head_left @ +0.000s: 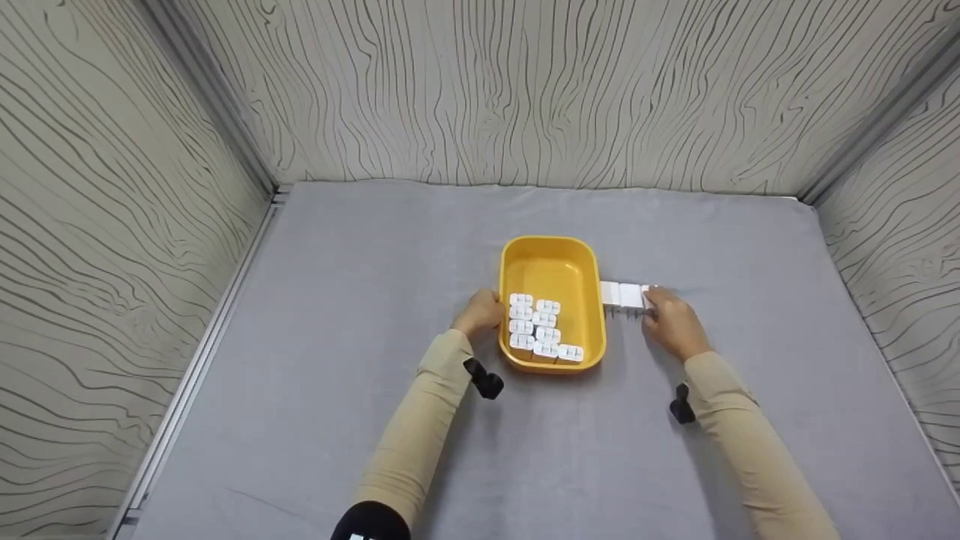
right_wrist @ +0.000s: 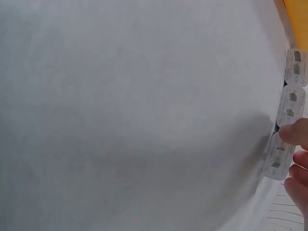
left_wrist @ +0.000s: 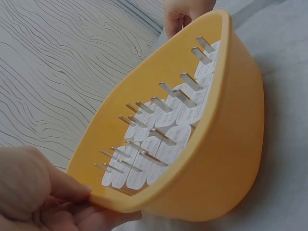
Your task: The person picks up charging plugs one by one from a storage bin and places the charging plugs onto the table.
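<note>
A yellow plastic basin (head_left: 553, 279) stands near the table's middle. My left hand (head_left: 481, 313) pinches its left rim, thumb over the edge and fingers underneath in the left wrist view. Inside the basin, several white charger plugs (left_wrist: 161, 149) stand in rows with their flat metal prongs upward. Three more plugs (head_left: 630, 295) form a line beside the basin's right wall, prongs toward me. At the outer end of that line, my right hand (head_left: 677, 324) grips the last plug (right_wrist: 279, 156) between thumb and fingers.
Grey cloth (head_left: 360, 300) covers the table. Pale panels with dark wavy lines (head_left: 480, 90) enclose it at the back and both sides. A metal rail (head_left: 202, 360) runs along the left edge. Black wrist mounts (head_left: 486, 379) sit on both sleeves.
</note>
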The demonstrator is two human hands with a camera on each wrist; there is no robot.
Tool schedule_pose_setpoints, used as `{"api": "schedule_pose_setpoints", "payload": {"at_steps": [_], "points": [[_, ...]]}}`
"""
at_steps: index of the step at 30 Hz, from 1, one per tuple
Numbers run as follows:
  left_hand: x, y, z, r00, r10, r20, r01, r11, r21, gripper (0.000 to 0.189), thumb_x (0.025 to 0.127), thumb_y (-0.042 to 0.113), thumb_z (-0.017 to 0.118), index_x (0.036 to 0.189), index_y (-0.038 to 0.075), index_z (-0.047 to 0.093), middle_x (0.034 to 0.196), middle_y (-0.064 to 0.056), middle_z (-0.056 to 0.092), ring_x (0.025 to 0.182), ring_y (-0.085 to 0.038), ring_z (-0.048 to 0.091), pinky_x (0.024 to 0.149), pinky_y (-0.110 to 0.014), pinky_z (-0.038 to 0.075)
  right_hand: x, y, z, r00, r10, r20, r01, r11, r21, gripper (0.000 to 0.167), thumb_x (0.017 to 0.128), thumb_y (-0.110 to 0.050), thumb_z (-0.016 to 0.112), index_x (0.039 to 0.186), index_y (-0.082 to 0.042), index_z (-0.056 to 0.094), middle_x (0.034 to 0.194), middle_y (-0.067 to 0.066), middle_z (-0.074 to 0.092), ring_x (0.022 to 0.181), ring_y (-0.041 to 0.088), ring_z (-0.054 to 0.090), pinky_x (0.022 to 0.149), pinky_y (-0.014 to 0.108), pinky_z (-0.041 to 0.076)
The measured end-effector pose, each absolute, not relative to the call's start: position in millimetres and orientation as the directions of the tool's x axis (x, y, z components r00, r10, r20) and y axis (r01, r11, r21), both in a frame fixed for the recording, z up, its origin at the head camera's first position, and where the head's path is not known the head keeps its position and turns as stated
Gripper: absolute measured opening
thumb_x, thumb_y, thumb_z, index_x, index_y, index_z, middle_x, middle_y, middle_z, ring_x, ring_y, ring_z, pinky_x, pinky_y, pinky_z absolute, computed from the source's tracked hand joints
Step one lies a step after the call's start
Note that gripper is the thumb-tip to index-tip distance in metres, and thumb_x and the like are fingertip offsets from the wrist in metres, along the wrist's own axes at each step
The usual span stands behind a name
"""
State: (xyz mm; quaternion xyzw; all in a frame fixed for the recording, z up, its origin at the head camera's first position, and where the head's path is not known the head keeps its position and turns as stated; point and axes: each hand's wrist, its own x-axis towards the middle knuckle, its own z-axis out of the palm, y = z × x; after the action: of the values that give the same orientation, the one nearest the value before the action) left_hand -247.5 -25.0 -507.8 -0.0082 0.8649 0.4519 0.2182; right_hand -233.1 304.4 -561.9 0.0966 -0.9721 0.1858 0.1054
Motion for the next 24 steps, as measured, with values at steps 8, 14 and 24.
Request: {"api": "schedule_pose_setpoints", "payload": {"at_steps": [8, 14, 24], "points": [[-249.2, -29.1, -510.5, -0.918, 0.222, -0.329, -0.148, 0.578, 0.802, 0.036, 0.086, -0.003, 0.041, 0.054, 0.012, 0.037, 0.049, 0.004, 0.036, 0.044, -0.010, 0.034, 0.045, -0.021, 0.029, -231.2, 296.2, -556.7, -0.952, -0.150, 0.266, -0.241, 0.904, -0.353, 0.037, 0.080, 0.005, 0.066, 0.114, 0.015, 0.059, 0.116, 0.034, 0.062, 0.111, 0.048, 0.059, 0.097, 0.053, 0.048], [-248.6, -29.3, -511.2, -0.915, 0.216, -0.341, -0.160, 0.580, 0.799, 0.035, 0.088, -0.001, 0.041, 0.056, 0.013, 0.039, 0.051, 0.004, 0.038, 0.046, -0.010, 0.036, 0.047, -0.021, 0.031, -225.1, 289.6, -558.2, -0.925, -0.166, 0.343, -0.287, 0.895, -0.341, 0.034, 0.077, 0.004, 0.068, 0.109, 0.015, 0.061, 0.111, 0.034, 0.064, 0.105, 0.048, 0.062, 0.094, 0.053, 0.050], [-246.9, -29.2, -509.3, -0.914, 0.218, -0.342, -0.156, 0.589, 0.793, 0.034, 0.089, 0.000, 0.040, 0.058, 0.013, 0.039, 0.056, 0.003, 0.037, 0.052, -0.011, 0.036, 0.049, -0.020, 0.030, -215.8, 274.2, -556.1, -0.873, -0.214, 0.438, -0.381, 0.860, -0.339, 0.031, 0.075, 0.003, 0.071, 0.105, 0.013, 0.065, 0.104, 0.030, 0.068, 0.098, 0.043, 0.066, 0.088, 0.049, 0.053]]}}
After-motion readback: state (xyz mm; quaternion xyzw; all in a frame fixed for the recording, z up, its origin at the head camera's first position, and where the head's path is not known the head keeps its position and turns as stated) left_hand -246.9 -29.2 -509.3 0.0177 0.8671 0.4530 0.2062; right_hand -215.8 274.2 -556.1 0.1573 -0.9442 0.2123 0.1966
